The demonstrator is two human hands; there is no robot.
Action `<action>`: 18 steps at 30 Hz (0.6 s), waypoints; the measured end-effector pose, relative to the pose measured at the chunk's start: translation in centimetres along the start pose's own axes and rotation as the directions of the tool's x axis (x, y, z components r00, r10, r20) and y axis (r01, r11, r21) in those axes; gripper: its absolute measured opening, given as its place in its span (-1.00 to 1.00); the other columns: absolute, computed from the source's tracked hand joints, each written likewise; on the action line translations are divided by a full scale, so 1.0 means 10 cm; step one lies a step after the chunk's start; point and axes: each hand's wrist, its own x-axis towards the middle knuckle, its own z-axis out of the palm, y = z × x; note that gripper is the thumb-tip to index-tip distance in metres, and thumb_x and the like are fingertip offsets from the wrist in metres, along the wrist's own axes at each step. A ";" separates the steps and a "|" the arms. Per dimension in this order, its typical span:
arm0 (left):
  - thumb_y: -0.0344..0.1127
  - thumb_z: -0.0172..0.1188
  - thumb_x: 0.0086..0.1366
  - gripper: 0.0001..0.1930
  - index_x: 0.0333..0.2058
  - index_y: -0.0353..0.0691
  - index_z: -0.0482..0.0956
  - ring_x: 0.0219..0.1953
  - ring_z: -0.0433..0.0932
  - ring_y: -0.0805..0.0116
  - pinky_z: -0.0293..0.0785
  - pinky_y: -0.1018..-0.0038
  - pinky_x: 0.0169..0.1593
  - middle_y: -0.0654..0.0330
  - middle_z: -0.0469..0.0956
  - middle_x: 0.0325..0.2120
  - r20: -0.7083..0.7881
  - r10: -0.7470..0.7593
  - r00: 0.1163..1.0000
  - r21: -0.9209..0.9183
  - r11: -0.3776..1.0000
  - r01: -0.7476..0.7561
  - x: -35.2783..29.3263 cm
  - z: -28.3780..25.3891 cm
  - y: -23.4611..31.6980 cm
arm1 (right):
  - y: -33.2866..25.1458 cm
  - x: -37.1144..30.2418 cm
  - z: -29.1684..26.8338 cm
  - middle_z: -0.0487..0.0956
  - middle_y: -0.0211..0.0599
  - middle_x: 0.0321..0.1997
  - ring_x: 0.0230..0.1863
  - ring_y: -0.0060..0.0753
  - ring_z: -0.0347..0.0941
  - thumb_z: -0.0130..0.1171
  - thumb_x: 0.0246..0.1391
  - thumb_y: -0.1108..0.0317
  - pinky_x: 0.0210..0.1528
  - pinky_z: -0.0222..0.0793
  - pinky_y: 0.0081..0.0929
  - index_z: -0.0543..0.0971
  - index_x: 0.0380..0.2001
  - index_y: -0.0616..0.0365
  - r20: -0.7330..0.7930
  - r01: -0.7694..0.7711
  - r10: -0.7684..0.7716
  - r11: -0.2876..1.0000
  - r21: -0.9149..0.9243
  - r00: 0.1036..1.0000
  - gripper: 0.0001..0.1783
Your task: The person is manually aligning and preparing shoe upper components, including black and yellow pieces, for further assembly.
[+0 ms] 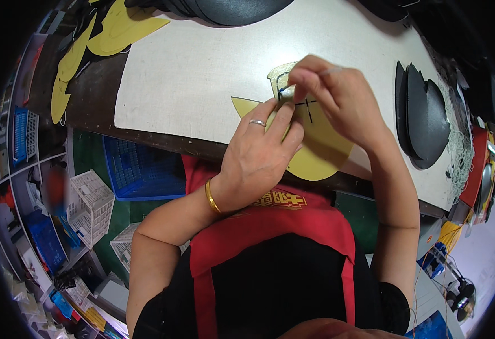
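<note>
A flat yellow template (321, 150) with dark slot-like marks lies on the white board near its front edge. My left hand (261, 144), with a ring and a gold-coloured bangle, rests on the template, its fingers stretched out over the upper part. Just right of those fingertips, my right hand (338, 99) is closed in a pinch above the template. A thin, pale pen-like tool sits in that pinch, mostly hidden by the fingers. Its working end appears to be by a dark curved line on the template's upper part.
Black curved pieces (425, 116) lie at the board's right, beside a tangle of pale thread (461, 147). More black pieces (230, 8) are at the far edge. Yellow templates (120, 28) lie far left. Below the table stand a blue crate (140, 169) and white baskets (91, 200).
</note>
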 end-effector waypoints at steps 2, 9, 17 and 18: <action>-0.30 0.33 0.16 -0.56 0.02 -0.28 0.53 0.10 0.43 -0.01 0.43 0.19 0.13 -0.01 0.45 0.07 0.025 0.000 1.000 0.014 1.000 0.000 0.00 0.00 0.01 | 0.15 0.07 -0.02 0.64 -0.20 -0.45 -0.40 0.01 0.58 0.03 0.33 0.09 -0.33 0.45 -0.16 0.62 -0.22 0.05 -0.087 -0.007 -0.002 0.993 -0.114 0.996 -0.69; -0.27 0.32 0.18 -0.56 0.03 -0.28 0.53 0.11 0.43 0.00 0.43 0.18 0.14 0.01 0.46 0.08 0.012 -0.006 1.000 0.046 0.999 0.005 0.00 0.01 0.02 | -0.10 -0.37 -0.33 0.60 -0.20 -0.53 -0.47 -0.09 0.56 0.06 0.34 0.12 -0.41 0.41 -0.24 0.62 -0.29 0.07 -0.159 -0.177 0.127 0.920 -0.350 0.979 -0.71; -0.27 0.31 0.18 -0.55 0.03 -0.29 0.53 0.09 0.44 -0.01 0.42 0.17 0.15 0.02 0.47 0.01 0.008 0.014 1.000 0.046 0.999 -0.015 -0.01 0.03 0.01 | -0.07 -0.38 -0.10 0.54 -0.23 -0.56 -0.52 -0.10 0.51 0.15 0.28 0.18 -0.48 0.37 -0.26 0.59 -0.37 0.07 -0.108 -0.024 0.000 0.975 -0.222 0.994 -0.77; -0.27 0.31 0.19 -0.56 0.04 -0.29 0.53 0.09 0.44 -0.01 0.42 0.18 0.15 0.03 0.47 0.00 0.006 0.017 1.000 0.054 0.998 -0.017 -0.01 0.03 0.01 | -0.04 -0.40 -0.13 0.55 -0.23 -0.55 -0.52 -0.11 0.51 0.15 0.28 0.18 -0.47 0.37 -0.26 0.59 -0.37 0.07 -0.149 -0.064 0.017 0.947 -0.314 0.989 -0.77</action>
